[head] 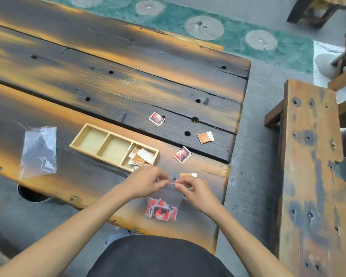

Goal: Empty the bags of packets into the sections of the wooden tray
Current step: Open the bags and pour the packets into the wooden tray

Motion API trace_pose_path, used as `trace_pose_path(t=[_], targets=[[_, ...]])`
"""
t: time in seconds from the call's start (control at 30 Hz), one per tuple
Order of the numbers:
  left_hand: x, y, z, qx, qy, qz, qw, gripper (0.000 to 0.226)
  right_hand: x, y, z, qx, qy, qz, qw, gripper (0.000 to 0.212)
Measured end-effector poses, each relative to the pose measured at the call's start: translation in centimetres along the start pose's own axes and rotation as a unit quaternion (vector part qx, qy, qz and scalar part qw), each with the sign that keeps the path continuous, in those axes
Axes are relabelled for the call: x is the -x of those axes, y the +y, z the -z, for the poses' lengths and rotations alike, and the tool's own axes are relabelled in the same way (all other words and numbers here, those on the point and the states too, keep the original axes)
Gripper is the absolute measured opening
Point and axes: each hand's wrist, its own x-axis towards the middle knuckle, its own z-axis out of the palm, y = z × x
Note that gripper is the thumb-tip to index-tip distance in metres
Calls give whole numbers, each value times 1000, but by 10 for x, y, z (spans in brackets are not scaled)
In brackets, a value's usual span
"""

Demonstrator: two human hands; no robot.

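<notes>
1. Bag of red-and-black packets point(164, 206): clear plastic, lying on the near edge of the wooden table point(108, 80), its packets bunched at the end nearest the person; the top edge is lifted between both hands.
2. Left hand point(148, 181): fingers curled, thumb and fingertips pinching the bag's top strip on its left side.
3. Right hand point(194, 189): fingers curled, pinching the same top strip on its right side, just beside the left hand's fingertips.
4. Orange-and-white packet, partly hidden point(188, 175): flat on the table just beyond the right hand.
5. Wooden tray point(92, 126): long, three sections, lying aslant just beyond the left hand. Left and middle sections hold nothing; the right section holds a loose heap of orange-and-white packets point(141, 156).
6. Red-and-black packet, near point(182, 154): loose on the table to the right of the tray, apart from it.
7. Red-and-black packet, far point(157, 118): loose on the table beyond the tray's right end.
8. Orange-and-white packet, loose point(205, 137): flat on the table, well right of the tray, near the table's right edge.
9. Empty clear bag point(39, 151): crumpled, lying on the table left of the tray, apart from it.
10. Wooden bench point(312, 176): standing right of the table, across a strip of grey floor.
</notes>
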Motion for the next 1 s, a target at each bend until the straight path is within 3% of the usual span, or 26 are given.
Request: trace_pose_path(t=[0.17,0.3,0.37,0.47,0.67,0.9,1.0], targets=[[17,6,3,86,4,43,995,15,-2,-9,8,-7,-5,30,1000,14],[28,15,1,208,48,124,969,13,0,-10,3,-15,71,44,996,25],[35,19,0,303,71,169,935,13,7,-14,-1,-12,125,54,991,31],[46,26,-3,465,86,233,849,10,20,-23,-6,-43,164,47,984,21],[52,38,-15,590,150,310,730,9,33,-39,-22,-115,66,1,991,11],[52,52,-32,648,164,331,666,11,38,-46,-27,-110,62,-17,992,21],[55,49,-33,657,132,327,666,16,39,-46,-25,-99,74,-29,992,13]])
